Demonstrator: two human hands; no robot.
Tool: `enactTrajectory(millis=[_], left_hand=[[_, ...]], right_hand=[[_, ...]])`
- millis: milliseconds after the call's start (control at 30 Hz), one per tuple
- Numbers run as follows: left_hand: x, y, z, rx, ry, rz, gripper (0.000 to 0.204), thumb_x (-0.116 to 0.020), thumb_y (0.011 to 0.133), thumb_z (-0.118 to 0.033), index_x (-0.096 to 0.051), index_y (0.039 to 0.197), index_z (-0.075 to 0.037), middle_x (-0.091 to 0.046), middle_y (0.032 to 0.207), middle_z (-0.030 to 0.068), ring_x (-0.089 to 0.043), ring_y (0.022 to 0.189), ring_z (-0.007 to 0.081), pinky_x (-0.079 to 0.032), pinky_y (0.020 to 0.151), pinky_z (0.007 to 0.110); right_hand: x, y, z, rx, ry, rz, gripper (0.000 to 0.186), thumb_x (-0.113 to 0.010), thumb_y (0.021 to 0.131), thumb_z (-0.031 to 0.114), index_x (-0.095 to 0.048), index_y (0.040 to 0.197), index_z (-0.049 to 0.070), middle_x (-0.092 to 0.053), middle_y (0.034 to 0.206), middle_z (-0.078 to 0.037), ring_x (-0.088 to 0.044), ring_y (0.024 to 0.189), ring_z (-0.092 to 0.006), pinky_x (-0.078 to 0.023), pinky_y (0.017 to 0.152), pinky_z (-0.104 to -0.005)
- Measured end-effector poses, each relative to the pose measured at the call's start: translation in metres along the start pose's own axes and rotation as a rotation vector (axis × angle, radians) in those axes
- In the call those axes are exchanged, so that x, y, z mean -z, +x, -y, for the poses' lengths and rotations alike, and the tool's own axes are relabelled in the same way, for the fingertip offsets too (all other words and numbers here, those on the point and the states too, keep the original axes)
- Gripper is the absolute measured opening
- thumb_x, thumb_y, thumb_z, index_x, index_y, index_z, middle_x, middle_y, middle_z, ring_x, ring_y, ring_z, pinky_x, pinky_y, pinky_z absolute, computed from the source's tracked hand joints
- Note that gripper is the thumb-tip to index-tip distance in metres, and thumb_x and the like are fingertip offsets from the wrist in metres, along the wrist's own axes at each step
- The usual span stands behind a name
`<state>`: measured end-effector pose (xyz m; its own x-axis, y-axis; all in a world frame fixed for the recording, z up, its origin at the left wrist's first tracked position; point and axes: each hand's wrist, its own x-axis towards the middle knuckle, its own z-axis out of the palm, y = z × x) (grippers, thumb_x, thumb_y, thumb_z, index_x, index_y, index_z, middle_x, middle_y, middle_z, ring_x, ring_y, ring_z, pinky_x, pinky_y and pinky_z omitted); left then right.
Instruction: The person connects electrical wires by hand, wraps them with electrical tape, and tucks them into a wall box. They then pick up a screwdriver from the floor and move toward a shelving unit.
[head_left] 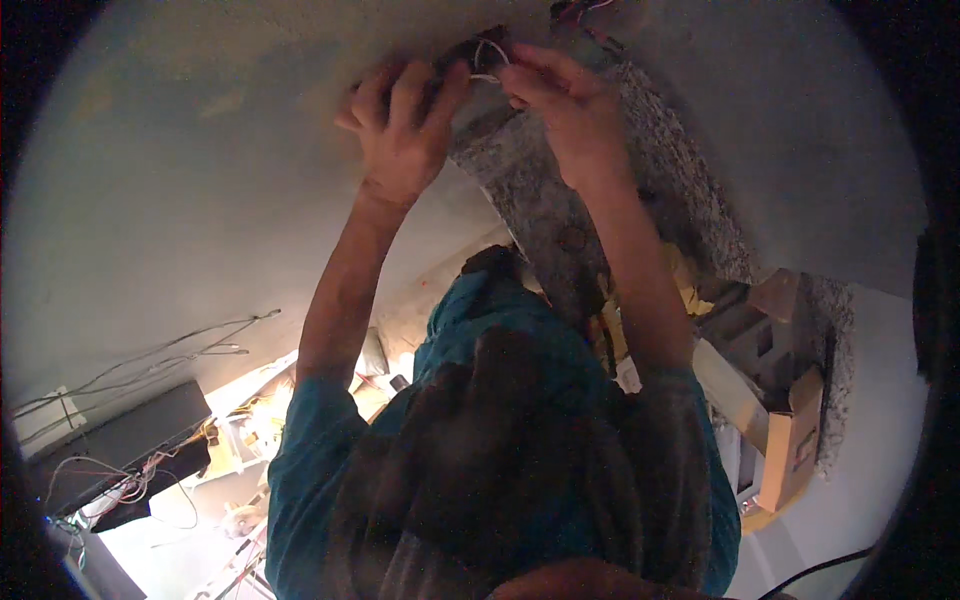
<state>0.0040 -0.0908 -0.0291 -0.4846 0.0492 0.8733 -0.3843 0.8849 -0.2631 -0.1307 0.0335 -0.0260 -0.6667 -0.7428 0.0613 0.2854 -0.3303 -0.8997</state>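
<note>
Both my arms reach up to a dark recess in the wall, where a thin white wire bends out in a loop. My right hand has thumb and fingers pinched on this wire at the right of the recess. At the left edge, my left hand rests against the wall with its fingers apart and bent. Its finger nearest the recess is close to the wire's lower part; whether they touch is hard to see. The inside of the recess is too dark to make out.
Further right, another opening has reddish wires sticking out. A speckled stone slab runs below the hands. Lower left are loose cables and a dark box with tangled wires. An open cardboard box stands lower right.
</note>
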Motion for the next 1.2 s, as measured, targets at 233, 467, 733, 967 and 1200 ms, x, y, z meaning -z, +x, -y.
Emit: enactTrajectory(millis=[233, 467, 733, 967, 1200], left_hand=[[0.000, 0.008, -0.003, 0.005, 0.139, 0.143, 0.022, -0.068, 0.074, -0.027, -0.070, 0.096, -0.028, -0.056, 0.098, -0.0096, -0.046, 0.104, 0.0185, -0.029, 0.086, 0.040], [-0.010, 0.010, -0.017, 0.127, 0.156, 0.057, 0.024, -0.068, 0.067, -0.025, -0.069, 0.091, -0.028, -0.052, 0.088, -0.0095, -0.045, 0.096, 0.0191, -0.028, 0.085, 0.041], [-0.016, 0.005, -0.013, 0.168, 0.151, 0.026, 0.029, -0.068, 0.065, -0.025, -0.069, 0.094, -0.026, -0.052, 0.087, -0.0096, -0.045, 0.096, 0.0191, -0.027, 0.085, 0.041], [-0.007, 0.007, -0.009, 0.144, 0.127, 0.068, 0.035, -0.067, 0.066, -0.021, -0.070, 0.100, -0.027, -0.054, 0.093, -0.0093, -0.047, 0.098, 0.0177, -0.028, 0.083, 0.041], [0.004, 0.013, -0.007, 0.174, 0.014, 0.047, 0.036, -0.069, 0.065, -0.022, -0.069, 0.101, -0.028, -0.054, 0.094, -0.0087, -0.049, 0.098, 0.0173, -0.030, 0.080, 0.039]], right_hand=[[-0.019, -0.007, -0.007, 0.391, -0.561, -0.114, 0.026, -0.074, 0.080, 0.005, -0.068, 0.105, 0.002, -0.069, 0.092, -0.007, -0.063, 0.083, -0.0099, -0.050, 0.074, -0.0237], [-0.024, -0.008, -0.023, 0.663, -0.660, -0.216, 0.025, -0.073, 0.079, 0.001, -0.069, 0.104, 0.004, -0.065, 0.094, -0.008, -0.063, 0.079, -0.0153, -0.051, 0.070, -0.0276], [-0.026, -0.007, -0.022, 0.568, -0.541, -0.159, 0.021, -0.075, 0.081, 0.015, -0.071, 0.099, 0.005, -0.068, 0.095, -0.010, -0.065, 0.088, -0.0219, -0.052, 0.079, -0.0333], [-0.007, 0.027, 0.034, -0.030, -0.401, 0.210, 0.030, -0.078, 0.079, 0.015, -0.070, 0.105, 0.003, -0.069, 0.102, -0.006, -0.064, 0.093, -0.0130, -0.051, 0.085, -0.0268], [0.001, 0.031, -0.001, 0.280, -0.526, 0.201, 0.033, -0.081, 0.072, 0.005, -0.064, 0.101, 0.003, -0.066, 0.089, -0.003, -0.063, 0.084, -0.0108, -0.052, 0.074, -0.0238]])
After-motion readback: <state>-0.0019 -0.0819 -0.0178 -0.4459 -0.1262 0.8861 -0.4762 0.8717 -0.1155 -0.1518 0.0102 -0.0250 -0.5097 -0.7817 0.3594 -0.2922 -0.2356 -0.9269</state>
